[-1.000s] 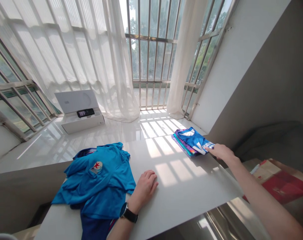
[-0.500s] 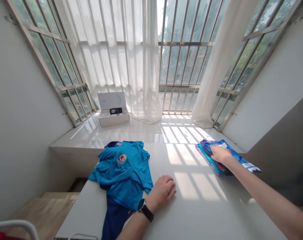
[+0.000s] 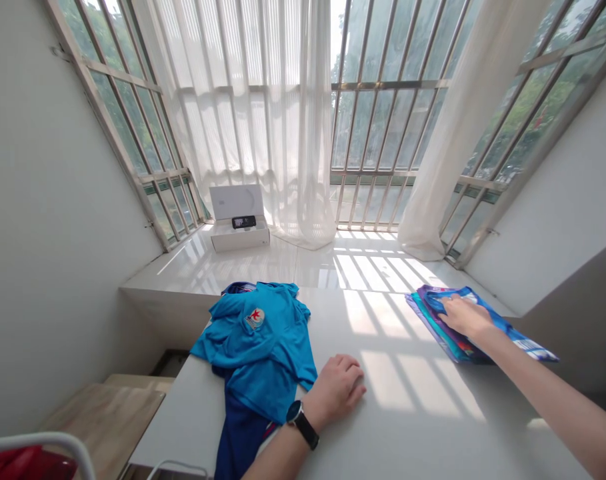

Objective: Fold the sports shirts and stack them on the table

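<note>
My left hand (image 3: 337,387), with a dark watch on the wrist, lies on the white tabletop with its fingers loosely bent and nothing held. Just left of it, a bright blue T-shirt (image 3: 267,340) with a round red-and-white emblem is spread out rumpled. Dark blue clothing (image 3: 240,427) sticks out from underneath. Over at the right, my right hand (image 3: 465,315) is on a stack of folded clothes (image 3: 447,340) in purple, teal and blue. Its bent fingers pinch the top blue shirt (image 3: 507,327) near the collar; the fingertips are partly hidden.
An open white box (image 3: 240,238) with a black device (image 3: 243,221) stands on the window ledge (image 3: 183,270). Sheer curtains (image 3: 303,133) hang before barred windows. At lower left are a wooden surface (image 3: 117,413), a white curved rail (image 3: 57,437) and a red item (image 3: 27,463).
The view has swung slightly left, so everything appears farther right. My right hand stays on the stack, its fingers slightly more bent. My left hand remains on the tabletop.
</note>
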A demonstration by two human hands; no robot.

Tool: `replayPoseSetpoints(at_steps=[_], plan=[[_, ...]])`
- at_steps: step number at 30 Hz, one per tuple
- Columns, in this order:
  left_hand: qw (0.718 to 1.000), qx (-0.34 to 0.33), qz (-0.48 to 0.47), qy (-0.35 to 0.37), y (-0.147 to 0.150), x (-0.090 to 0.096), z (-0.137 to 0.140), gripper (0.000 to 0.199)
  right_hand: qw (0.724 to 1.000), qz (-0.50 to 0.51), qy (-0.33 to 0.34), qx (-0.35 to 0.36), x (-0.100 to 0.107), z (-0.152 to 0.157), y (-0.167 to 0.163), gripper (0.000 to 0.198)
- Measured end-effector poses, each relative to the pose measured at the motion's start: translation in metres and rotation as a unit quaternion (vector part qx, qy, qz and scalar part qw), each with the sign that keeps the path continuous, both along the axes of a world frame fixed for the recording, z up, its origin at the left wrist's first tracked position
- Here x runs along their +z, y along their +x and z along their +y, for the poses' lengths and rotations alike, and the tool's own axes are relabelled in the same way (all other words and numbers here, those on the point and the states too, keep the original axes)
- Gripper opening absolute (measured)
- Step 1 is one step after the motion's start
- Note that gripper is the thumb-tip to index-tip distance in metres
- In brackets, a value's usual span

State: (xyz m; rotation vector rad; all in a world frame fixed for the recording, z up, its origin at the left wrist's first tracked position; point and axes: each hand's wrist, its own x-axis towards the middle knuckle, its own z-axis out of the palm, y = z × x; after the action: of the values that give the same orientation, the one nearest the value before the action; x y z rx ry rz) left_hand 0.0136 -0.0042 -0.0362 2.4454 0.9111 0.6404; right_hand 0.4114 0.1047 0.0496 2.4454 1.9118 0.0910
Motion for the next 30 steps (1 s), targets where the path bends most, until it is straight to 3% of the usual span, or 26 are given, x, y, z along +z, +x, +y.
replayPoseSetpoints(at_steps=[10,15,17,21,26,30], plan=[[1.000,0.001,-0.003,0.002,0.002,0.000,0.001,0.018,0.999,0.006,0.023,-0.044,0.028,0.021,0.015,0.014],[1.000,-0.001,-0.004,0.002,0.001,0.002,0.001,0.017,1.000,0.014,0.001,-0.028,0.018,0.023,0.003,0.015],[1.000,-0.002,-0.005,0.000,0.000,0.002,0.001,0.017,1.000,0.021,-0.006,-0.017,0.012,0.017,-0.002,0.027],[1.000,0.000,0.000,-0.004,0.000,0.002,0.001,0.018,0.999,-0.003,0.032,-0.017,-0.001,-0.016,0.005,0.047],[1.000,0.000,0.000,-0.009,0.000,0.005,0.000,0.020,0.977,-0.120,0.172,0.020,-0.033,-0.081,0.032,0.052],[1.000,0.001,0.000,-0.013,0.001,0.008,-0.001,0.022,0.954,-0.154,0.251,0.056,-0.052,-0.115,0.032,0.052]])
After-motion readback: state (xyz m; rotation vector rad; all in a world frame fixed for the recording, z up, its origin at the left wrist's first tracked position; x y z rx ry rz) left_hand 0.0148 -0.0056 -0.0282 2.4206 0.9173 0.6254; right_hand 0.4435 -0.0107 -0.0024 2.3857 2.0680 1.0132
